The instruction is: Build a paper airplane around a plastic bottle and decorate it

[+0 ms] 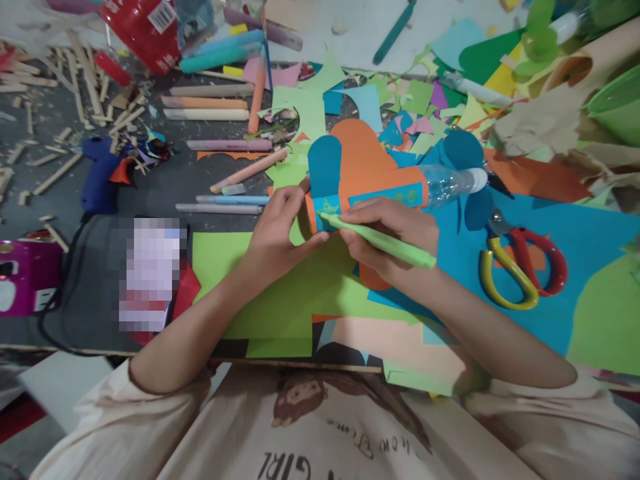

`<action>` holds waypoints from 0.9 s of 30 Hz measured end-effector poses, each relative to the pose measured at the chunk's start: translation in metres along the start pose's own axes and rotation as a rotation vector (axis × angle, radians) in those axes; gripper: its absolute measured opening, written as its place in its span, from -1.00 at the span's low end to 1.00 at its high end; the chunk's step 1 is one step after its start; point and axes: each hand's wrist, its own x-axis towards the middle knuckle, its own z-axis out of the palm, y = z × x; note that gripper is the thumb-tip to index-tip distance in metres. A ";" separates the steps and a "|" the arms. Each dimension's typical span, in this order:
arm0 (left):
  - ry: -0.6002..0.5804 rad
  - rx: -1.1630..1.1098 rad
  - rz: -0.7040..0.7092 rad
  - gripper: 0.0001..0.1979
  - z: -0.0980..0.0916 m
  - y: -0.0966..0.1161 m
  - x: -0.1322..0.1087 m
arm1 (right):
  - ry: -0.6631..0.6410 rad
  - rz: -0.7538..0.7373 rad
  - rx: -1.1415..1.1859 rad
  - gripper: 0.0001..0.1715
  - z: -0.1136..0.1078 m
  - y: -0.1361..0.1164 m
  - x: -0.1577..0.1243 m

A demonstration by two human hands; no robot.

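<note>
A clear plastic bottle [447, 186] with a white cap lies on its side, wrapped in orange paper [361, 152] with blue pieces on it, shaped much like a toy plane. My left hand [280, 230] grips its left end, thumb below and fingers above. In my right hand [395, 230] is a light green marker [387, 243], held like a pen. Its tip touches the blue strip at the bottle's left end, where a green drawing shows. Another blue strip [395, 196] along the side carries green marks. The bottle's underside is hidden.
Red-and-yellow scissors [520, 260] lie on blue paper [595, 267] to the right. Left are a phone [150, 273] with a blurred screen, a blue glue gun [100, 175] with its cord, and a purple box [30, 277]. Several markers [205, 103], wooden sticks [75, 87] and paper scraps [405, 100] lie beyond.
</note>
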 end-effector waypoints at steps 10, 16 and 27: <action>0.011 0.009 0.007 -0.43 0.000 0.000 0.000 | 0.014 0.015 -0.013 -0.90 0.000 0.001 0.000; 0.022 0.018 -0.003 -0.45 0.001 0.001 0.000 | -0.005 0.038 -0.006 -0.91 -0.001 0.001 0.000; -0.024 0.027 -0.023 -0.47 -0.002 0.001 0.002 | 0.016 0.047 -0.011 -0.95 -0.001 0.001 -0.001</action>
